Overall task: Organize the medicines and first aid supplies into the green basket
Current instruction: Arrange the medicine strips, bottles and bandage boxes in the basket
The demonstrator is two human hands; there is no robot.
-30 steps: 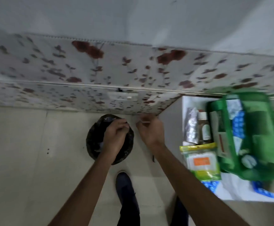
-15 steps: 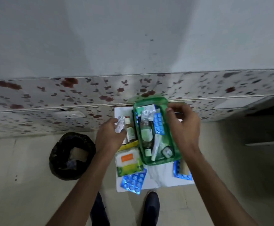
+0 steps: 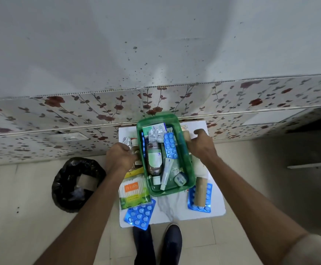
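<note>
The green basket (image 3: 188, 170) stands on a small white table (image 3: 175, 211). It holds a brown bottle with a green label (image 3: 154, 159), a blue blister pack (image 3: 170, 147), a white tube (image 3: 166, 173), silver strips (image 3: 156, 133) and a small tape roll (image 3: 180, 180). My left hand (image 3: 120, 159) is just left of the basket, its fingers curled around a small brown bottle (image 3: 135, 148) beside a silver strip (image 3: 127, 140). On the basket's right side, my right hand (image 3: 201, 147) grips a beige bandage roll (image 3: 186, 135).
Left of the basket lie a yellow packet (image 3: 134, 172), a cotton swab pack (image 3: 134, 192) and a blue blister pack (image 3: 139, 214). On the right, another beige roll (image 3: 200, 190) lies on a blue blister pack (image 3: 208, 196). A black bin bag (image 3: 77, 184) stands on the floor at left. A floral wall panel (image 3: 98, 109) is behind.
The view swung from the black bin to the table. Both hands moved from the bin to the two sides of the basket. The right hand now grips a beige roll.
</note>
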